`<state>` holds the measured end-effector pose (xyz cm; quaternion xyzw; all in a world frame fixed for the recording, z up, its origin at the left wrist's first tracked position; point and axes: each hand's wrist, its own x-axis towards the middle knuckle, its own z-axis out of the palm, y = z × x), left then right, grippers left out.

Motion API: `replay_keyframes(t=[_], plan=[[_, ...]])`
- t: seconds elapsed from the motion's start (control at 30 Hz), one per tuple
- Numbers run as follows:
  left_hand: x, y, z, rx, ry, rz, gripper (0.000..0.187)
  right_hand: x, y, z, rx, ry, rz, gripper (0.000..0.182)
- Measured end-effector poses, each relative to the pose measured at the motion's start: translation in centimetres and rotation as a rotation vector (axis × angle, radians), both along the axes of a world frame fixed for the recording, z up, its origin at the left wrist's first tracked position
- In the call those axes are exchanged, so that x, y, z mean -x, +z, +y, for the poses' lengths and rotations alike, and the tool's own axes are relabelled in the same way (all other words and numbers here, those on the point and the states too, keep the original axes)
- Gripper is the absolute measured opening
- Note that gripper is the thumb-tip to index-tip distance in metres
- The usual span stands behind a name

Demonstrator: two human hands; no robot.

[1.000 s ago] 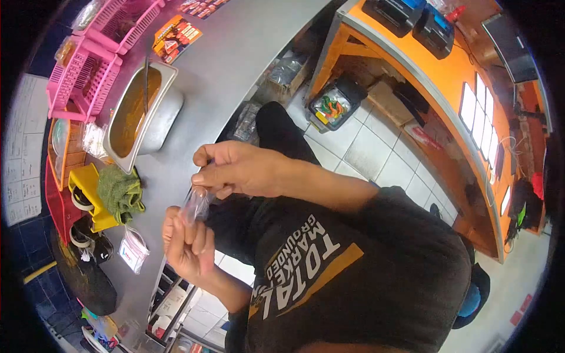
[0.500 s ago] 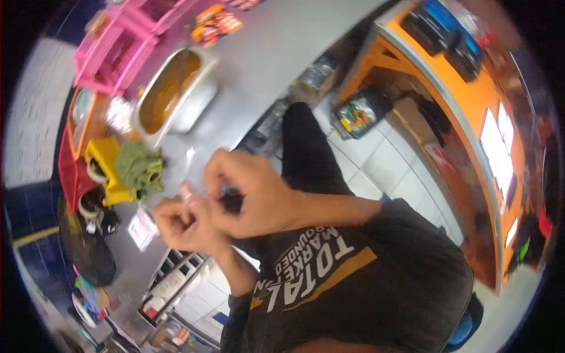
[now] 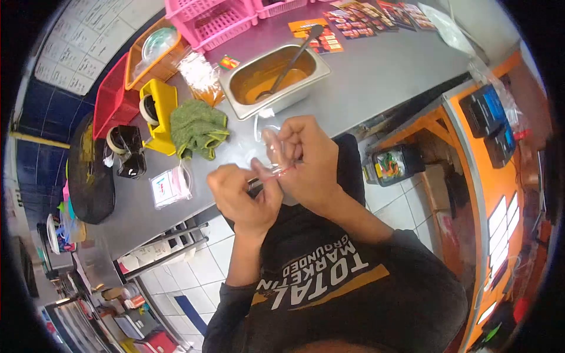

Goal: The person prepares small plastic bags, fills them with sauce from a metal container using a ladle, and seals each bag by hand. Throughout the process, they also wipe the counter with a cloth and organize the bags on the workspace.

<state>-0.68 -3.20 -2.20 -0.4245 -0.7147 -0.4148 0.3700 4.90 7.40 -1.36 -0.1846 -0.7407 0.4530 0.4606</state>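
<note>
Close in front of my shirt, both hands are closed on a clear plastic bag [image 3: 274,147]. My left hand [image 3: 244,197] pinches its lower edge between thumb and fingers. My right hand [image 3: 315,167] grips the other side with curled fingers. A thin red strip runs across the plastic between the thumbs; whether it is a band or part of the bag I cannot make out. Just beyond the hands, a steel pan [image 3: 321,72] holds orange-brown sauce [image 3: 250,85], with a ladle [image 3: 294,62] leaning in it.
A green cloth [image 3: 197,126], a yellow tape holder [image 3: 168,97] and a packet of small bags [image 3: 170,187] lie on the steel counter [image 3: 376,76]. Pink baskets [image 3: 218,32] and printed leaflets [image 3: 359,20] are at the back. An orange counter [image 3: 465,126] stands to the right.
The view has swung and sharpened. My hands, blurred and overlapping before, are now side by side with the clear bag visible between them.
</note>
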Motion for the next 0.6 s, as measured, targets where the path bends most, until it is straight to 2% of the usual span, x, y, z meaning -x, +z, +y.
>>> replay_keyframes(t=[0.13, 0.17, 0.27, 0.3, 0.37, 0.4, 0.47, 0.5, 0.6], plan=[[0.9, 1.2, -0.1, 0.057, -0.036, -0.062, 0.035, 0.2, 0.1, 0.0, 0.041, 0.079, -0.010, 0.025], [1.1, 1.3, -0.5, 0.077, -0.064, -0.009, 0.035, 0.0, 0.2, 0.2, 0.040, 0.083, 0.002, 0.025], [1.8, 1.1, -1.6, 0.079, -0.230, 0.084, 0.032, -0.5, 0.9, 0.8, 0.394, 0.340, -0.041, 0.019], [1.9, 1.8, -1.8, 0.112, -0.261, 0.133, 0.032, 0.3, -1.2, 1.0, 0.344, 0.405, 0.091, 0.011], [2.6, 3.2, -1.8, 0.246, -0.305, 0.244, 0.032, 0.0, -1.1, 0.9, 0.672, 0.617, 0.068, 0.013], [3.1, 3.1, -1.5, 0.305, -0.317, 0.277, 0.032, -0.3, -1.2, 0.6, 0.842, 0.731, 0.058, 0.014], [3.8, 3.0, -1.1, 0.426, -0.328, 0.342, 0.033, -0.5, -1.5, -0.2, 0.926, 0.768, -0.003, 0.019], [3.9, 2.5, -1.1, 0.406, -0.337, 0.297, 0.031, -0.6, -1.7, -0.3, 0.971, 0.789, -0.032, 0.022], [4.3, 1.5, -1.2, 0.444, -0.345, 0.238, 0.035, -1.9, -3.3, 0.7, 0.827, 0.891, -0.154, 0.043]])
